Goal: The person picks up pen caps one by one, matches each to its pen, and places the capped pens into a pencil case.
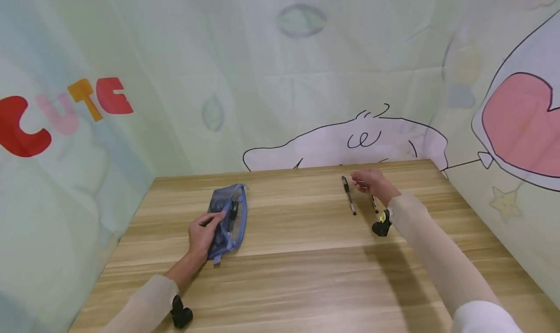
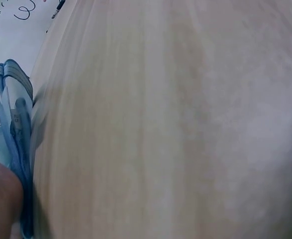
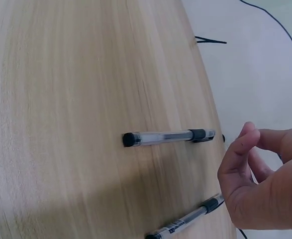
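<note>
On the left of the table lies a blue, see-through mesh pencil case (image 1: 224, 195) with its zipper edge gaping. My left hand (image 1: 202, 233) pinches the near side of its opening between thumb and fingers. Dark items (image 1: 234, 210) show inside the case. Two clear-barrelled pens with black grips lie on the right: one pen (image 1: 348, 195) beside my right hand (image 1: 372, 183), the other pen (image 1: 374, 204) partly hidden under it. In the right wrist view this hand hovers by the pens' far ends, fingers loosely bent, holding nothing.
The wooden table (image 1: 288, 284) ends against a printed fabric backdrop (image 1: 262, 80) at the back and sides. Small black wrist cameras hang from both sleeves, the right wrist camera (image 1: 382, 223) low over the table.
</note>
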The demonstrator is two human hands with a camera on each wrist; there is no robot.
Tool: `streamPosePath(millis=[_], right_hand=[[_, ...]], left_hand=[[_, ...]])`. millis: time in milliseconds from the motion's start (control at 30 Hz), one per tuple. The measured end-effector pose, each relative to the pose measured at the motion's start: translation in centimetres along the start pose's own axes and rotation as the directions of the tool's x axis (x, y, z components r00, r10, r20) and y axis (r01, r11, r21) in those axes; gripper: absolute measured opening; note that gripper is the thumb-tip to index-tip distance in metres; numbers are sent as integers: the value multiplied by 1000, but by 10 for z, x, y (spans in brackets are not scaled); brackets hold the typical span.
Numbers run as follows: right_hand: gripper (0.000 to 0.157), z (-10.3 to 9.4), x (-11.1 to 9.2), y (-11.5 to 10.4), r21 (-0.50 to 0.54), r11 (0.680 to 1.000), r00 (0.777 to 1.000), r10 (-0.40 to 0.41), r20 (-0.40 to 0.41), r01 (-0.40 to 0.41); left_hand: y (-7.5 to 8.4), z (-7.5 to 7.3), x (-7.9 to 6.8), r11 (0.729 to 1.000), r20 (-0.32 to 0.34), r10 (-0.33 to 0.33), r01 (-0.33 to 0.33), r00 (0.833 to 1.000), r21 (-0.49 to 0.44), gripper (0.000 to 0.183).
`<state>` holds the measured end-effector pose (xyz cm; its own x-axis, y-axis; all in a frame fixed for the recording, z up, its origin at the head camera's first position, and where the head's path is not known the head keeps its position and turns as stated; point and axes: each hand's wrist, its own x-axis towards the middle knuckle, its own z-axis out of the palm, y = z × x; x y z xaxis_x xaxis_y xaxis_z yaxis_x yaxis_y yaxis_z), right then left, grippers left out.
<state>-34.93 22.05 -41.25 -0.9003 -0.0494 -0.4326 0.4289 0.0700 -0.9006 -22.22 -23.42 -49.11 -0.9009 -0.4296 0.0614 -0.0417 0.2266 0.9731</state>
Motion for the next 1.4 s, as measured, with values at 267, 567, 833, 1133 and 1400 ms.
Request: streamPosePath(millis=[267,567,833,1133,1400], right_hand=[[31,12,6,12,38,999,996,-27,-81,30],[37,19,14,24,-115,993,994,-28,-102,16],[32,26,15,28,-219,976,988,-56,-141,24],[30,27,14,26,-378,924,981,-125,-148,61],[38,28,9,18,-310,950,994,-72,-87,42]], left_hand=[[0,-4,-6,1000,-17,2,-2,1000,10,35],[-3,-3,-9,999,-10,37,-37,999,-31,31],[-9,-3,-6,999,-9,21,-21,1000,-25,30],[-2,-2,-5,999,2,38,-38,999,-12,29],[0,0,-2,1000,1,30,-30,1000,5,31]])
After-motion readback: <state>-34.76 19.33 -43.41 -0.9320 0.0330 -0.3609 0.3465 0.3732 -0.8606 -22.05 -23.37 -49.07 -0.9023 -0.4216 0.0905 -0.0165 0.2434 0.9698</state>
